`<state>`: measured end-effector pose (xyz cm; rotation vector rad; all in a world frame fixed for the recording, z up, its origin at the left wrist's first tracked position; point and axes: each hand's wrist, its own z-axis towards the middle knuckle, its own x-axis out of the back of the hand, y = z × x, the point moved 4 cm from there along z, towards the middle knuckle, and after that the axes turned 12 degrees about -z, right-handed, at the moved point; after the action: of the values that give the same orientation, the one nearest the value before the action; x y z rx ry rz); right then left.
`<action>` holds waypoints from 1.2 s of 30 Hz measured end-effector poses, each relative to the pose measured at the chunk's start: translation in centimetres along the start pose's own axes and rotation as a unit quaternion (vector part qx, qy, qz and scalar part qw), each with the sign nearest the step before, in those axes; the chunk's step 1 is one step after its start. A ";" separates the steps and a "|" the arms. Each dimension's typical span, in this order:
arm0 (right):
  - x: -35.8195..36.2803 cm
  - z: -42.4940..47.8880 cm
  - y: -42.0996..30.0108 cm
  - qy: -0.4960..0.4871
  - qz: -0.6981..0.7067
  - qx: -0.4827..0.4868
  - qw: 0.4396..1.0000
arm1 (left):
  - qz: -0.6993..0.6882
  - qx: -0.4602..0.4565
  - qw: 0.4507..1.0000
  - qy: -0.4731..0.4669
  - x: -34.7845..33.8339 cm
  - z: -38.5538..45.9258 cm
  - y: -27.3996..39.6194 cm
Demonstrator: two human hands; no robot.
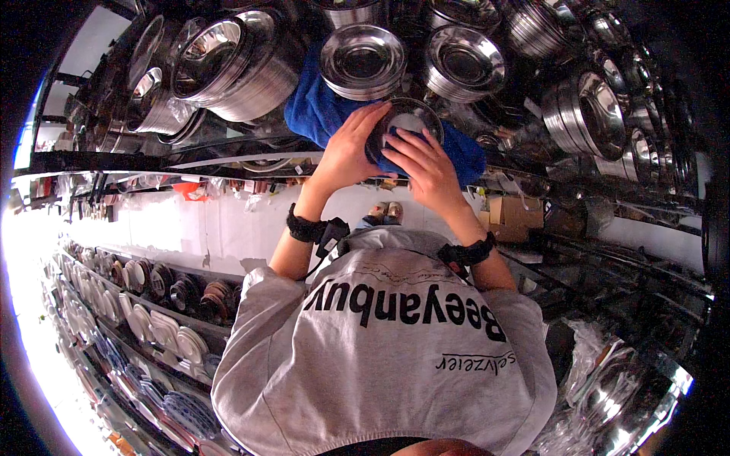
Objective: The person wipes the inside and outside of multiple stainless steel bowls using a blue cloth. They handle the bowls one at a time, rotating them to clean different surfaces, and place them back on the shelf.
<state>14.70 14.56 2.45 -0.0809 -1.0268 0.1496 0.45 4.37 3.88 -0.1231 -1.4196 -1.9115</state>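
Note:
A small round stainless steel bowl or dish (408,120) is held over the shelf edge in front of me. My left hand (355,142) grips its left side, thumb low and fingers along the rim. Over its near side, my right hand (426,166) spreads its fingers with blue cloth beneath them, pressed against the metal. A larger stretch of the blue cloth (313,108) lies bunched on the shelf, reaching out on both sides of the dish. Just beyond stand two stacks of shiny metal dishes, one at left (363,60) and one at right (465,61).
Tall stacks of metal basins (239,74) crowd the shelf's left; more metal bowls (593,114) lean at right. Below the shelf sits a cardboard box (515,216). Racks of ceramic plates (162,328) run along the lower left. Plastic-wrapped metalware (607,393) lies at lower right.

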 end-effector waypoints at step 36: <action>0.6 2.8 1.2 -0.025 0.011 -0.116 0.993 | -0.169 -0.025 0.974 0.148 1.4 -2.8 0.0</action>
<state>12.45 15.86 4.23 -0.2999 -1.0899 0.0516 0.40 1.25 3.46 0.3906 -1.2477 -2.1320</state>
